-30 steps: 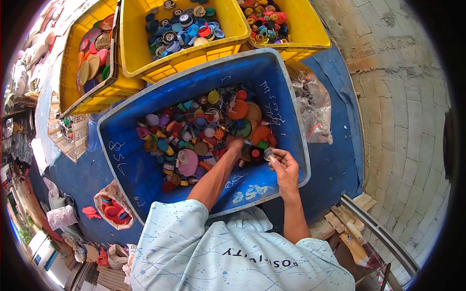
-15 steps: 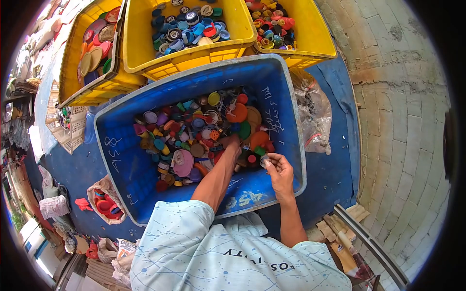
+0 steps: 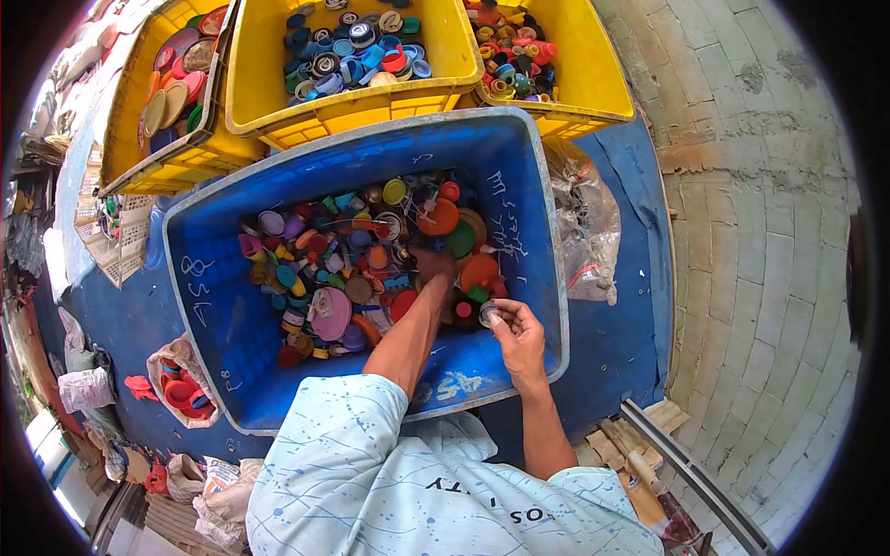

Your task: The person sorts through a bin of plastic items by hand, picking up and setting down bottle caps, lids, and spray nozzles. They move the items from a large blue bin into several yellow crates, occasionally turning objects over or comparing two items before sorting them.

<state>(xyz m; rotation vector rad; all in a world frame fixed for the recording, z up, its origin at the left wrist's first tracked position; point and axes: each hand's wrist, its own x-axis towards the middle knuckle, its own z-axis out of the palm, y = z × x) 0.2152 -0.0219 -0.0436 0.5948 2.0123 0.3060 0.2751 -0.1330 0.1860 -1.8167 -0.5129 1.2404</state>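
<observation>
A large blue crate [image 3: 482,382] holds a heap of mixed plastic caps and lids [image 3: 320,250]. My left hand [image 3: 433,263] reaches down into the heap near the green lid [image 3: 461,239]. Its fingers are smeared and partly hidden among the pieces, so I cannot make out their grip. Above the crate's near right part, my right hand [image 3: 519,339] is closed, pinching a dark grey round cap [image 3: 487,316] between thumb and fingers. Orange lids [image 3: 479,271] lie just beyond that hand, and a pink lid [image 3: 330,313] lies to the left.
Yellow crates stand along the far side: one with flat lids [image 3: 167,107], one with mostly blue caps [image 3: 357,65], one with red and yellow caps [image 3: 514,56]. A clear plastic bag [image 3: 586,227] lies right of the blue crate. A sack of red pieces [image 3: 185,385] sits at left.
The whole view has shifted slightly, with the crates now further left. My left hand has moved a little within the heap. My right hand still pinches the grey cap.
</observation>
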